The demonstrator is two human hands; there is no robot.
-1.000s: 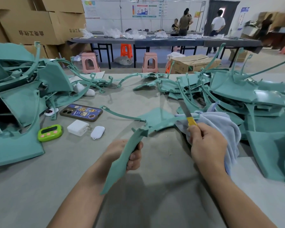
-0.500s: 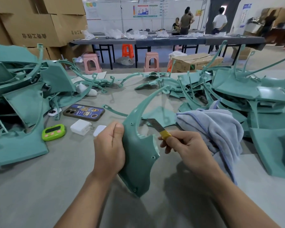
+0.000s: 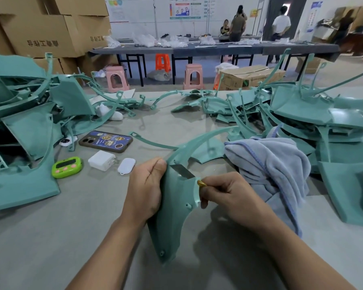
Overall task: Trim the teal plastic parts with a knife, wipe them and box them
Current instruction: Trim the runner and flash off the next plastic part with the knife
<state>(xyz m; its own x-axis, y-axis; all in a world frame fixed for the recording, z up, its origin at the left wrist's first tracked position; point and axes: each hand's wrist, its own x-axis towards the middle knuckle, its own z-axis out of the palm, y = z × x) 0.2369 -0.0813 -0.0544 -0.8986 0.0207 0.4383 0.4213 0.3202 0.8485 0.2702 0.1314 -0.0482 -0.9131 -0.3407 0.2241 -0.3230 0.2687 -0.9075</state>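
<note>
Near us over the tabletop (image 3: 50,237), left hand (image 3: 146,189) grips one teal part (image 3: 172,225), right hand (image 3: 228,195) pinches the knife (image 3: 183,173); we judge heaps (image 3: 333,126) wait untrimmed.

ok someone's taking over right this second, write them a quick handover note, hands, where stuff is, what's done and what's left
Left hand: grips the teal part, held upright above the table.
Right hand: holds the knife, blade against the part's upper inner edge.
Blue cloth: bunched on the table just right of the right hand.
More teal parts: left pile and right pile; which pile is already trimmed cannot be told.
Done: trimming of this part is under way.
Left: finish the trim, wipe the part with the cloth, box it, then go on to the other parts.
</note>
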